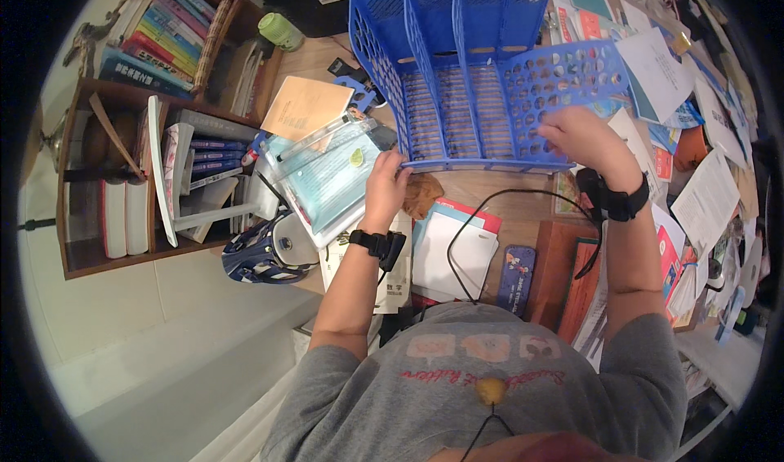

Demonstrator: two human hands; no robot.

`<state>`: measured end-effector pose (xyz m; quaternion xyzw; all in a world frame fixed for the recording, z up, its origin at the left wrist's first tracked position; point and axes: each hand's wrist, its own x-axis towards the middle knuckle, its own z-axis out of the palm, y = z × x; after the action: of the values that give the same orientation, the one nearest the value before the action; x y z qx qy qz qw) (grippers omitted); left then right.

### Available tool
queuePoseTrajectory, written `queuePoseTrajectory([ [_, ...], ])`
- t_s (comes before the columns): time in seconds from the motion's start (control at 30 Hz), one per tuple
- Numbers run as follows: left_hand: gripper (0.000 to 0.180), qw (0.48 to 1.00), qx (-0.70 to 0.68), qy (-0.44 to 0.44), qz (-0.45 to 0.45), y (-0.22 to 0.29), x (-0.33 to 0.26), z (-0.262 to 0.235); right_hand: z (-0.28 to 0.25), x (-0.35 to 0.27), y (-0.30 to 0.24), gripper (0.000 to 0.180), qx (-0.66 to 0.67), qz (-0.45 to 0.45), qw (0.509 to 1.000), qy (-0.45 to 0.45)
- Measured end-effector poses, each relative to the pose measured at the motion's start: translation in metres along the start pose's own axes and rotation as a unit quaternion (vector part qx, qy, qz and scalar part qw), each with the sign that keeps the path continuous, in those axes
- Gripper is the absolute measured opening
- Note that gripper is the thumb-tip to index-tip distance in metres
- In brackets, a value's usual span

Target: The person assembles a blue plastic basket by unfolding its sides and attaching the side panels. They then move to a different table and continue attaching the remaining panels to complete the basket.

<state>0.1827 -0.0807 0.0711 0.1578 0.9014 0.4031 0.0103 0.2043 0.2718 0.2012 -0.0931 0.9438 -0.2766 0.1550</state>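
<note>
A large blue plastic file rack (pixel 478 166) with upright dividers and slatted compartments stands on the desk in front of me. My left hand (pixel 385 186) is closed on its near left corner. At the right, a blue panel with round holes (pixel 563 74) slants outward from the rack. My right hand (pixel 590 139) is curled against this panel, its fingertips at the holes near the front end. The hand itself hides part of that contact. Both wrists wear black bands, and a black cable (pixel 523 191) loops across the desk between my arms.
Left of the rack lie a tan notebook (pixel 307 113) and clear plastic folders (pixel 327 164); a green can (pixel 279 32) stands behind. Papers, a blue tin case (pixel 516 281) and a wooden box (pixel 552 270) sit close to me. Bookshelves (pixel 86 254) flank the left; piled papers (pixel 706 197) cover the right.
</note>
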Motion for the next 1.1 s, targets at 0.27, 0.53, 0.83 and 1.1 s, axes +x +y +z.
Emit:
queuePoseTrajectory([
  [0.27, 0.019, 0.998, 0.013, 0.022, 0.049, 0.001, -0.002, 0.0, 0.064, 0.167, 0.068, 0.022, -0.087, 0.035, 0.985, 0.146],
  [0.53, 0.016, 0.999, 0.006, 0.016, 0.05, 0.006, -0.001, -0.005, 0.128, 0.244, 0.113, 0.021, -0.428, 0.035, 0.902, -0.04],
  [0.83, 0.016, 1.0, 0.004, 0.006, 0.025, 0.001, -0.002, -0.004, 0.128, 0.217, 0.125, 0.013, -0.446, 0.062, 0.883, 0.13],
  [1.1, 0.015, 1.0, 0.008, 0.0, 0.025, -0.001, -0.002, -0.005, 0.128, 0.245, 0.142, 0.025, 0.002, 0.254, 0.929, 0.268],
])
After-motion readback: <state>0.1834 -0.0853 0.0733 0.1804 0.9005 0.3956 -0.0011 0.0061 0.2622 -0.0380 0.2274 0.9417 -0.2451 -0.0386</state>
